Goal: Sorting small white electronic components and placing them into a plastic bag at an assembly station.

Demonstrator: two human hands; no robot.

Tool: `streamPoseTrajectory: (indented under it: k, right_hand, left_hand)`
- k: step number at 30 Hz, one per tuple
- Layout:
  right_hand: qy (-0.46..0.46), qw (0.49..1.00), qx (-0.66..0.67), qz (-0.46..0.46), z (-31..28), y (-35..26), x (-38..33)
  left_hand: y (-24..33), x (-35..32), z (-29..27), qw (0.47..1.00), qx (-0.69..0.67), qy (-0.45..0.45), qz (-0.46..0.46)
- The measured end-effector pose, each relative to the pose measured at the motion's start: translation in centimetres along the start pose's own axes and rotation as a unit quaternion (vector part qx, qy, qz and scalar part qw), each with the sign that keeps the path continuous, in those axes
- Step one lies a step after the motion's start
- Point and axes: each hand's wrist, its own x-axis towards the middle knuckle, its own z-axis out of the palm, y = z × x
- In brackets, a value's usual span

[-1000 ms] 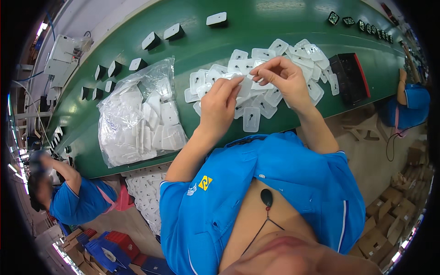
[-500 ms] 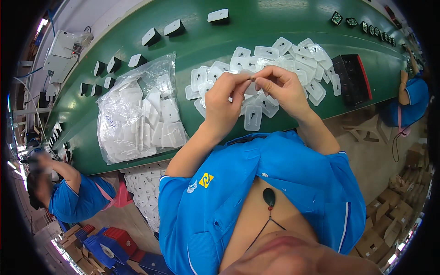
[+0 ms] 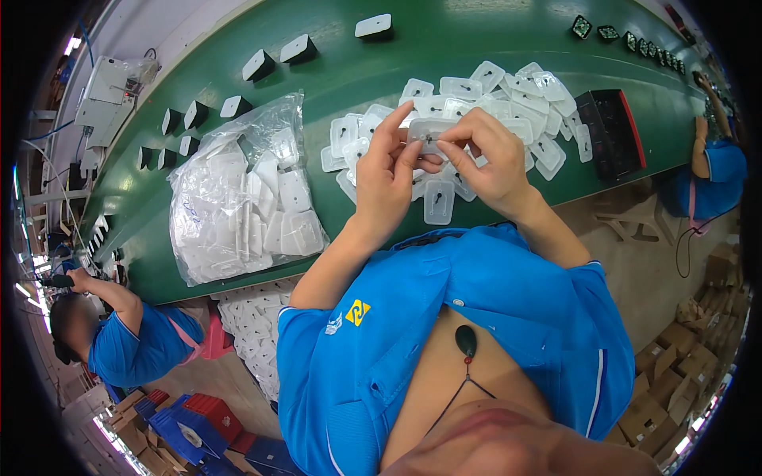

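Observation:
A translucent white rectangular plastic cover (image 3: 429,128) with a small dark piece at its middle is held up between my two hands. My left hand (image 3: 387,170) grips its left side, thumb on the near edge and index finger raised along it. At the right edge, my right hand (image 3: 490,155) pinches with thumb and fingers near the dark piece. Under and beyond my hands lies a loose pile of similar covers (image 3: 517,97), many with a dark piece in the centre. One such cover (image 3: 438,203) lies apart at the pile's near side.
A clear plastic bag (image 3: 238,198) full of white pieces lies at left on the green table (image 3: 349,71). Black cases with white tops (image 3: 298,49) stand along the far left. A black box with a red edge (image 3: 609,135) is at right. Co-workers sit at left (image 3: 135,341) and right (image 3: 724,174).
My hands have moved slightly apart, and the cover between them now shows its face with the dark piece. Before, my fingertips were together. The co-worker at left has moved an arm.

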Motion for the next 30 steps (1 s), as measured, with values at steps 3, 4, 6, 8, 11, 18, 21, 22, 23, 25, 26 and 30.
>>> streamPoseTrajectory:
  k: [3,4,6,8,11,18,21,22,23,25,26,30]
  right_hand:
    - [-0.019,0.999,-0.008,0.035,0.4,0.1,-0.3]
    - [-0.018,0.999,-0.008,0.035,0.4,0.0,-0.3]
    - [-0.008,0.997,0.027,0.077,0.5,-0.2,-0.4]
    - [0.002,0.991,0.062,0.119,0.6,-0.3,-0.5]
    - [-0.01,0.983,0.099,0.154,1.1,0.1,-1.0]
    - [-0.061,0.939,0.218,0.261,1.0,0.3,-1.0]
    - [0.001,0.968,0.163,0.192,1.1,0.3,-1.0]
    - [0.033,0.978,0.134,0.156,1.1,0.3,-0.9]
    - [0.064,0.985,0.105,0.12,1.2,0.3,-0.9]
    - [0.059,0.987,0.102,0.113,1.0,0.3,-0.6]
    - [0.055,0.988,0.098,0.105,0.8,0.3,-0.3]
    - [0.018,0.991,0.089,0.099,0.6,0.7,0.0]
  left_hand:
    - [-0.4,-0.1,0.2,0.999,0.028,0.015,0.027]
    - [-0.5,-0.2,0.2,0.999,0.028,0.014,0.027]
    - [-0.7,-0.3,0.2,0.999,0.04,0.015,0.032]
    - [-0.8,-0.5,0.2,0.998,0.052,0.016,0.037]
    - [-1.0,-0.5,0.0,0.994,0.096,0.01,0.052]
    - [-1.2,-0.2,-0.5,0.977,0.195,-0.001,0.092]
    - [-1.2,-0.1,-0.6,0.993,0.099,0.016,0.06]
    - [-1.1,-0.1,-0.6,0.997,0.05,0.024,0.045]
    - [-1.1,-0.1,-0.6,0.999,0.002,0.033,0.029]
    - [-0.9,-0.1,-0.6,0.999,-0.001,0.029,0.021]
    - [-0.8,-0.1,-0.6,1.0,-0.004,0.025,0.015]
    - [-0.7,-0.3,-0.6,1.0,0.005,0.012,0.003]
